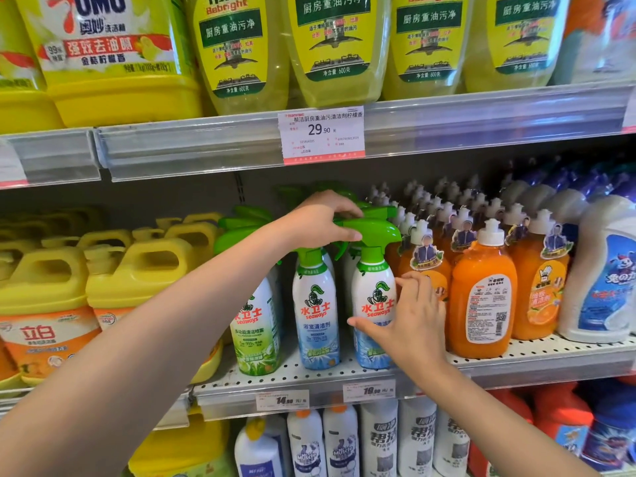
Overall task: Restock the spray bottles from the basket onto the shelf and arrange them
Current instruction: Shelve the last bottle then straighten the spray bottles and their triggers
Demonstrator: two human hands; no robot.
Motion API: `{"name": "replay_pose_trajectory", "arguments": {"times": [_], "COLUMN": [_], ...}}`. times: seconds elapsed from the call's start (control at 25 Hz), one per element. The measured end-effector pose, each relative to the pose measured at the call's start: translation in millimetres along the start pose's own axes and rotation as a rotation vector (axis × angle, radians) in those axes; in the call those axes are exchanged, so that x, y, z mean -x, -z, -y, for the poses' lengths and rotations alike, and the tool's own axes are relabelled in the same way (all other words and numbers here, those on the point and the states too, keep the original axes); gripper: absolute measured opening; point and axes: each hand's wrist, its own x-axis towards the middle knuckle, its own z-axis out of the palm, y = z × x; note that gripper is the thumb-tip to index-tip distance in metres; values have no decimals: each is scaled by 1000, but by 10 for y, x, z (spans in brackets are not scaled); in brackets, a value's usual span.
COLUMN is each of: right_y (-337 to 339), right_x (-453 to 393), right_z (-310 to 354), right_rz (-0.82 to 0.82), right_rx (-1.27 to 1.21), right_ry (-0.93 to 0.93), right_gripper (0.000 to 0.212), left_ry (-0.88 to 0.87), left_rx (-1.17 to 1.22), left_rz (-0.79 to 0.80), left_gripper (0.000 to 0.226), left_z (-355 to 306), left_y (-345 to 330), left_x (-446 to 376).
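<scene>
On the middle shelf [516,359], near its front edge, the spray bottle [373,297] stands upright, label outward, nozzle to the left. The left hand [320,222] grasps its green head [378,232]. The right hand [413,325] clasps its body. Orange bottles [481,297] stand just beside on the right, and a narrow gap is on the left.

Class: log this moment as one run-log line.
stage: arranging | right hand: holds white plastic spray bottle, green trigger | left hand: grips that trigger | bottle: upright on perforated metal shelf
</scene>
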Motion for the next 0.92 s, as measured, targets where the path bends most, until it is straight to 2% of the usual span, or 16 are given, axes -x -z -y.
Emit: {"name": "replay_pose_trajectory", "arguments": {"times": [0.16,0.28,0.36,0.48,0.56,0.72,0.8,0.92], "right_y": [113,305,474,655,689,724,752,788], "right_x": [-30,-229,-462,-854,-1073,-1285,-1316,-1335], "right_z": [-6,133,273,477,595,704,687,678], "right_rz": [-73,-201,-170,-5,185,587,633,616], "right_rx": [-171,-301,-312,-199,-72,71,90,64], "right_ry": [22,181,278,416,504,524,490,459], "right_gripper": [73,58,51,48,51,74,81,81], "left_ry": [-16,28,62,94,101,113,112,120], "left_rx": [-57,-95,-128,-107,-67,-44,-74,-87], "left_rz": [7,-35,-49,-13,-15,15,34,70], "left_gripper": [68,87,87,72,64,60,59,59], "left_z": [41,178,290,405,440,427,420,441], "left_y": [2,105,179,226,243,266,270,288], "left_x": [94,195,258,308,298,249,229,195]}}
